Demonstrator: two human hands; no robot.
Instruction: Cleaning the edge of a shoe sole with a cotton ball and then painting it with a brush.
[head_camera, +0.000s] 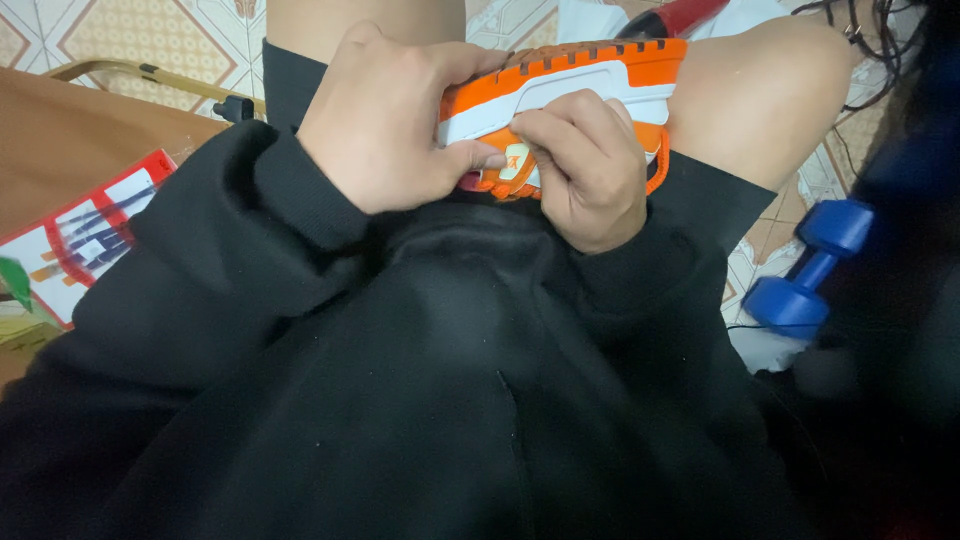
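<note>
An orange and white sneaker (580, 80) lies on its side across my lap, sole edge toward me. My left hand (385, 125) wraps over the heel end of the shoe and grips it. My right hand (585, 165) is closed on the shoe's orange tongue or lace area beneath the white panel, thumb touching my left thumb. Both arms wear black sleeves (250, 230). My bare knees show on either side of the shoe.
A blue dumbbell (810, 265) lies on the tiled floor at the right. A red and white printed box (85, 235) rests on a brown surface (70, 140) at the left. Dark cables (865, 40) lie at top right.
</note>
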